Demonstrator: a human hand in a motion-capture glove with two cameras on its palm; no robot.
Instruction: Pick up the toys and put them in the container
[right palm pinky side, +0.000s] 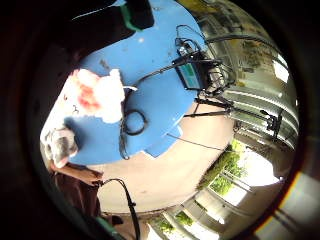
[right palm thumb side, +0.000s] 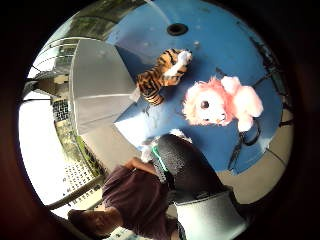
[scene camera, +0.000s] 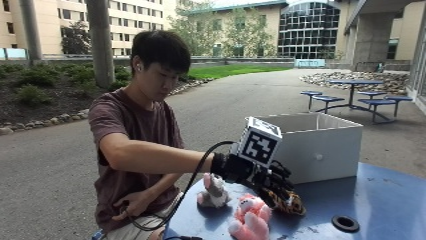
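Observation:
On the blue table (scene camera: 379, 200) my gloved right hand (scene camera: 269, 177) hovers just above a striped tiger toy (scene camera: 289, 204), fingers relaxed and pointing down, holding nothing. The thumb side palm view shows the tiger (right palm thumb side: 162, 75) lying on the table against the white container (right palm thumb side: 97, 87), apart from the glove (right palm thumb side: 187, 167). A pink plush toy (scene camera: 249, 217) lies beside the tiger near the table's front edge. A grey and white plush toy (scene camera: 214, 191) stands under my wrist. The white open container (scene camera: 319, 145) stands just behind the hand.
A round hole (scene camera: 345, 223) is in the tabletop to the right of the toys. A black cable loop (right palm pinky side: 134, 122) and a small device (right palm pinky side: 190, 72) lie on the table past the pink toy (right palm pinky side: 95, 95). The person's bare hand rests in their lap.

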